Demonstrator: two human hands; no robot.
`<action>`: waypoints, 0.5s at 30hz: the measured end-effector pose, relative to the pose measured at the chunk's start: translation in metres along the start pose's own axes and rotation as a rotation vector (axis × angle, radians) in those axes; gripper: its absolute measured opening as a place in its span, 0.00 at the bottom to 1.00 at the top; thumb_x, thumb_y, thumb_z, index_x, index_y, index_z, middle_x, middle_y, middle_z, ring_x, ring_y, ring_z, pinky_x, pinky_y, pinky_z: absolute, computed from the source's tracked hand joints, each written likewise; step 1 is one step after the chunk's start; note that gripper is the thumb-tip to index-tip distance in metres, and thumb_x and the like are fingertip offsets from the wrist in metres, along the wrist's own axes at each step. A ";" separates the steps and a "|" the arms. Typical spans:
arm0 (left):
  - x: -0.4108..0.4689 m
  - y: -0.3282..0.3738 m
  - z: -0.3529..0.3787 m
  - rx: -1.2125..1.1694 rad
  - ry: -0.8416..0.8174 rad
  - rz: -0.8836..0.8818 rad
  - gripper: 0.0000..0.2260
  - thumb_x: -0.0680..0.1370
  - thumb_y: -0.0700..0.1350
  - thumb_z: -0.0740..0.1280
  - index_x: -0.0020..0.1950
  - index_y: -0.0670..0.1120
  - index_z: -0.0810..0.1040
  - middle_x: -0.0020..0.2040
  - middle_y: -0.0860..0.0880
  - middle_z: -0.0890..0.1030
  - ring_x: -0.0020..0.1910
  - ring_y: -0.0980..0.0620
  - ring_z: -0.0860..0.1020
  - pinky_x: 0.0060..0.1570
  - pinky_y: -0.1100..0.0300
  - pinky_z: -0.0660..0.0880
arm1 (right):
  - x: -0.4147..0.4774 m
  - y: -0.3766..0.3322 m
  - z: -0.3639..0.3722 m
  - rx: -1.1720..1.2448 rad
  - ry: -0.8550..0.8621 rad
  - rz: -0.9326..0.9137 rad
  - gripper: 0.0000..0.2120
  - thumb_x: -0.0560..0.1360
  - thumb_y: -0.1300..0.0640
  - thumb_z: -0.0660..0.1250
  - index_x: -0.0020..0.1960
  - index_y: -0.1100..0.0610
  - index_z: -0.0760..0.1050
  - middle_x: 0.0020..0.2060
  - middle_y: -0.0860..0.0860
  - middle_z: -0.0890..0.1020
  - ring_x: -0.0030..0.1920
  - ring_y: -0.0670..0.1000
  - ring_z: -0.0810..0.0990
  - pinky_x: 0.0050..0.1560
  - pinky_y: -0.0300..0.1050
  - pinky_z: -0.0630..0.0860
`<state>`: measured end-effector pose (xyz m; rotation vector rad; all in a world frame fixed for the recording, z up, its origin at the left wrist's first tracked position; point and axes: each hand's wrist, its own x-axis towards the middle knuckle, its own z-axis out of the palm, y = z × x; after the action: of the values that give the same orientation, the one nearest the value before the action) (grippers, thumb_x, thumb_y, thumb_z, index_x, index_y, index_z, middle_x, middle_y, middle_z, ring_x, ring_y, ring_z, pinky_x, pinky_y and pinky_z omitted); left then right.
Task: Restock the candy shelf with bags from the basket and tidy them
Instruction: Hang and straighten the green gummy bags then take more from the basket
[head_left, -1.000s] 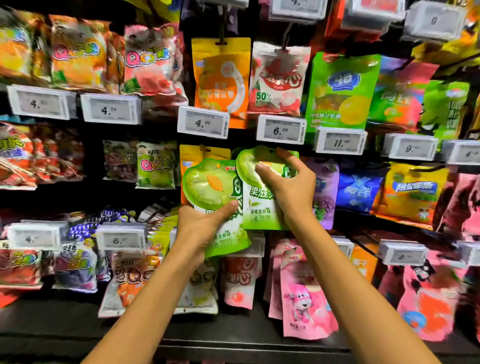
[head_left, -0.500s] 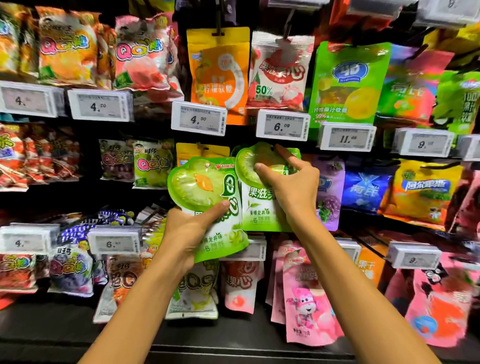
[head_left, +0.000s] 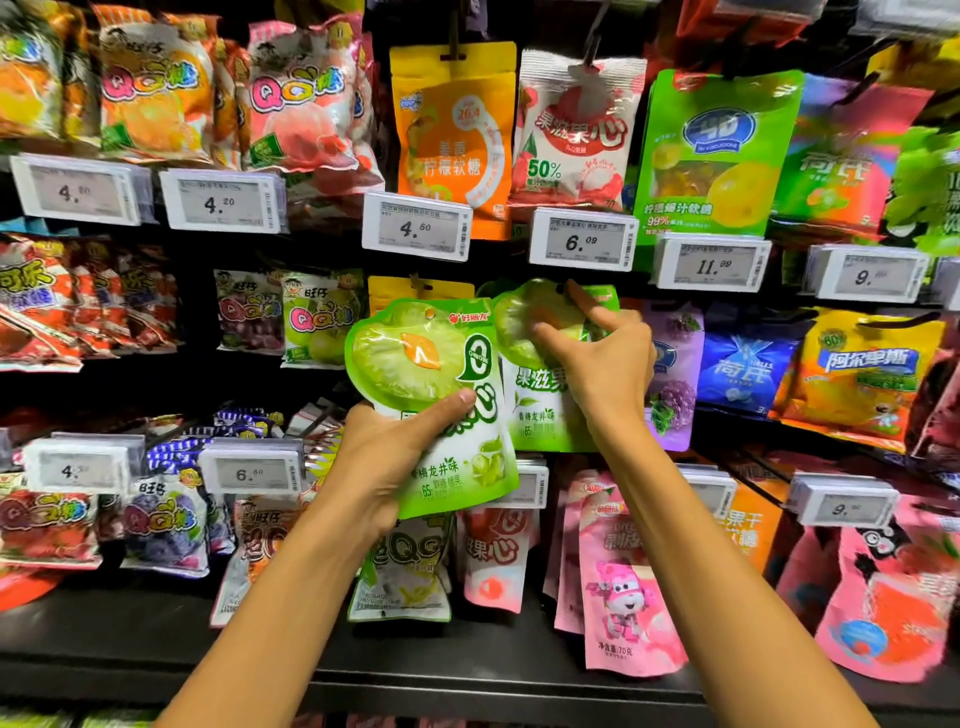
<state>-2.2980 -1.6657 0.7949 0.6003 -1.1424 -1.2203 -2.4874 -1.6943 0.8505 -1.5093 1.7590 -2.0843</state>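
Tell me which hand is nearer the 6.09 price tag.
Right. The right hand is just below the 6.09 price tag, pinching the top of the hanging green bag; the left hand is lower and further left, holding a loose green bag.

Black shelf unit (head_left: 156, 649) fills the view w/ white digital price tags (head_left: 415, 231) clipped along the front rails, dark peg hooks (head_left: 454, 36) up top, lit from the front, recesses btwn tiers in shadow.

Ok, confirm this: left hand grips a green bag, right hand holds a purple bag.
Head view: the right hand holds a second green bag, not a purple one. The left hand does grip the first green bag.
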 end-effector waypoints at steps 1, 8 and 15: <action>-0.001 0.000 0.001 0.003 -0.017 0.000 0.23 0.57 0.47 0.80 0.50 0.44 0.82 0.44 0.45 0.87 0.43 0.48 0.86 0.36 0.58 0.81 | 0.000 0.002 0.002 -0.009 -0.017 0.019 0.27 0.62 0.43 0.78 0.59 0.47 0.81 0.52 0.52 0.80 0.56 0.55 0.79 0.56 0.49 0.75; 0.001 -0.002 0.016 0.021 -0.103 0.000 0.24 0.60 0.45 0.79 0.55 0.44 0.81 0.48 0.45 0.86 0.48 0.47 0.85 0.47 0.53 0.81 | 0.003 0.010 0.014 -0.005 -0.019 0.042 0.28 0.63 0.53 0.75 0.61 0.38 0.78 0.51 0.48 0.79 0.50 0.51 0.80 0.49 0.45 0.75; 0.013 -0.008 0.030 0.065 -0.129 -0.105 0.28 0.56 0.49 0.81 0.54 0.43 0.82 0.46 0.44 0.86 0.46 0.46 0.85 0.45 0.52 0.81 | 0.002 0.017 0.023 0.091 -0.014 0.011 0.20 0.71 0.58 0.73 0.44 0.32 0.73 0.57 0.49 0.77 0.52 0.50 0.78 0.51 0.45 0.71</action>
<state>-2.3289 -1.6738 0.8033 0.6443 -1.2760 -1.3309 -2.4823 -1.7186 0.8366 -1.4832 1.6402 -2.1113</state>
